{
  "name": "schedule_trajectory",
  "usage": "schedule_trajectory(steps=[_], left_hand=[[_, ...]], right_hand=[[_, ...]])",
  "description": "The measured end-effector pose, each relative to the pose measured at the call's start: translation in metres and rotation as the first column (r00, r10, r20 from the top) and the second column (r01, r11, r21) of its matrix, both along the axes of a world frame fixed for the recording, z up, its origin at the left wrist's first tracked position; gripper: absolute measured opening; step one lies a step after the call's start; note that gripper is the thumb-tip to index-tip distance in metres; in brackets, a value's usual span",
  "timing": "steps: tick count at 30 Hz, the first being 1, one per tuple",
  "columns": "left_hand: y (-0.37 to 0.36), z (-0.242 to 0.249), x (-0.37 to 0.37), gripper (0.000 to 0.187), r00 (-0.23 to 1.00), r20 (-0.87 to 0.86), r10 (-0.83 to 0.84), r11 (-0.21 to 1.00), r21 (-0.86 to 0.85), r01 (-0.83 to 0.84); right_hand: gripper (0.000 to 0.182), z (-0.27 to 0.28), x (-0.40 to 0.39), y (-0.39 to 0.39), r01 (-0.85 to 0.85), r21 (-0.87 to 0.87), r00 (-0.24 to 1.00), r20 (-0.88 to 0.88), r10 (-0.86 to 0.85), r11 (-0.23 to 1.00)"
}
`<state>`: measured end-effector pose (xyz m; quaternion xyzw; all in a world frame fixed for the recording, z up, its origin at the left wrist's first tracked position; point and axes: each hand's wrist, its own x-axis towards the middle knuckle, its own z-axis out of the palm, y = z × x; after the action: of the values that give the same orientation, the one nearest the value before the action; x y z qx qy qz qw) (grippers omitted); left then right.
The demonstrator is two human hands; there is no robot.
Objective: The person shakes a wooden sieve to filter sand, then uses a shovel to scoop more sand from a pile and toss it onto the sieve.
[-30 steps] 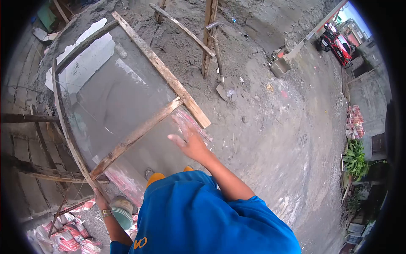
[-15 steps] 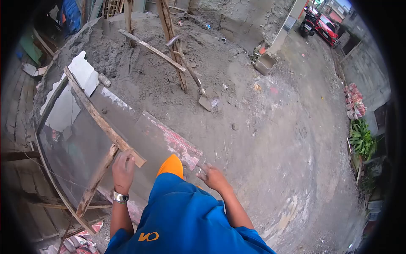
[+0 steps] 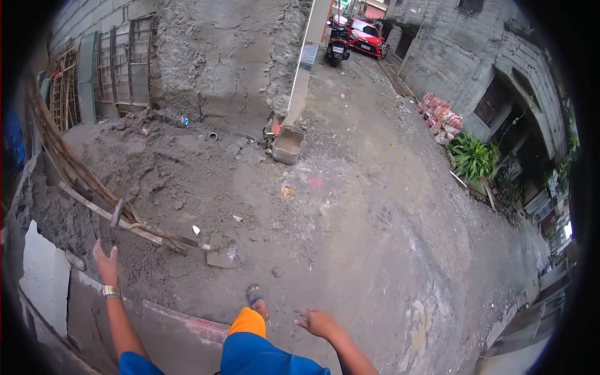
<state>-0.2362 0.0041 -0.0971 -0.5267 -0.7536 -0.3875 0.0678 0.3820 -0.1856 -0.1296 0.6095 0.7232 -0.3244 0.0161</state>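
Observation:
My left hand (image 3: 106, 262) is raised at the left with fingers apart and nothing in it, just below the handle end of a shovel. The shovel (image 3: 223, 253) leans against a wooden post (image 3: 81, 165) and a narrow plank (image 3: 106, 214), its blade resting on the ground. A small gap shows between my fingers and the shovel's grip. Over bare ground at the lower middle hangs my right hand (image 3: 320, 325), holding nothing, with its fingers loosely stretched. My sandalled foot (image 3: 257, 301) stands between the two hands.
A sand heap (image 3: 137, 162) lies behind the shovel. White sheeting (image 3: 45, 275) and a red-streaked board (image 3: 187, 323) lie at the lower left. A basin (image 3: 287, 146) stands by the wall corner. Farther off are stacked sacks (image 3: 439, 119), a plant (image 3: 472, 155), a motorcycle (image 3: 338, 47) and a red car (image 3: 365, 39).
My left hand has left the wooden frame and reached out toward the shovel. My right hand has moved away from the board's edge. The view has swung up and to the right.

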Motion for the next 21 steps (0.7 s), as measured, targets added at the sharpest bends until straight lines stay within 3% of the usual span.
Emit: schedule_trajectory(steps=[4,5,6,7,8,9,10,11,13,14,16,17,19,21], left_hand=[[0.085,-0.016,-0.016,0.066,0.986,-0.009,0.165,0.971,-0.172,-0.164],[0.108,-0.044,-0.037,0.071,0.982,-0.048,0.184,0.969,-0.160,-0.190],[0.129,-0.034,-0.033,0.071,0.983,-0.055,0.175,0.971,-0.155,-0.182],[0.142,-0.029,-0.023,0.072,0.975,0.025,0.223,0.939,-0.273,-0.208],[0.139,-0.029,-0.015,0.073,0.951,0.097,0.295,0.885,-0.404,-0.233],[0.139,-0.032,-0.012,0.071,0.954,0.051,0.295,0.876,-0.413,-0.248],[0.142,-0.032,-0.007,0.070,0.949,-0.006,0.314,0.852,-0.440,-0.285],[0.137,-0.027,0.004,0.067,0.905,-0.193,0.380,0.808,-0.406,-0.426],[0.135,0.023,0.046,0.065,0.839,-0.197,0.507,0.652,-0.550,-0.523],[0.137,0.009,0.022,0.060,0.875,-0.064,0.481,0.685,-0.596,-0.420],[0.136,-0.033,-0.008,0.050,0.894,-0.078,0.442,0.789,-0.441,-0.428],[0.138,-0.028,-0.002,0.050,0.883,-0.083,0.463,0.774,-0.448,-0.448],[0.139,-0.019,0.029,0.042,0.917,0.137,0.374,0.889,-0.334,-0.312],[0.143,0.021,0.117,0.037,0.952,0.220,0.215,0.971,-0.150,-0.184]], right_hand=[[0.050,0.000,0.043,0.062,0.053,0.031,0.996,0.066,-0.055,0.998],[0.050,0.005,0.047,0.076,0.065,0.035,0.996,0.054,-0.067,0.997],[0.050,0.011,0.052,0.088,0.136,0.019,0.991,0.002,-0.136,0.991],[0.050,0.017,0.058,0.099,0.199,-0.004,0.979,-0.043,-0.199,0.980],[0.050,0.020,0.064,0.109,0.186,-0.018,0.982,-0.037,-0.187,0.982],[0.050,0.020,0.067,0.119,0.181,-0.004,0.983,-0.024,-0.181,0.983],[0.049,0.020,0.067,0.124,0.153,-0.009,0.988,-0.014,-0.153,0.988],[0.049,0.023,0.066,0.129,0.072,-0.074,0.997,-0.019,-0.073,0.995],[0.047,0.031,0.064,0.162,0.135,-0.125,0.986,-0.086,-0.147,0.983],[0.047,0.032,0.062,0.175,0.074,-0.155,0.991,-0.096,-0.090,0.985],[0.046,0.036,0.058,0.207,-0.059,-0.128,0.997,-0.057,0.052,0.990],[0.049,0.038,0.055,0.227,-0.115,-0.121,0.988,-0.119,0.100,0.986],[0.054,0.027,0.044,0.271,-0.258,0.085,0.942,-0.198,0.271,0.962],[0.060,0.062,0.008,0.332,-0.326,0.204,0.912,-0.192,0.364,0.923]])
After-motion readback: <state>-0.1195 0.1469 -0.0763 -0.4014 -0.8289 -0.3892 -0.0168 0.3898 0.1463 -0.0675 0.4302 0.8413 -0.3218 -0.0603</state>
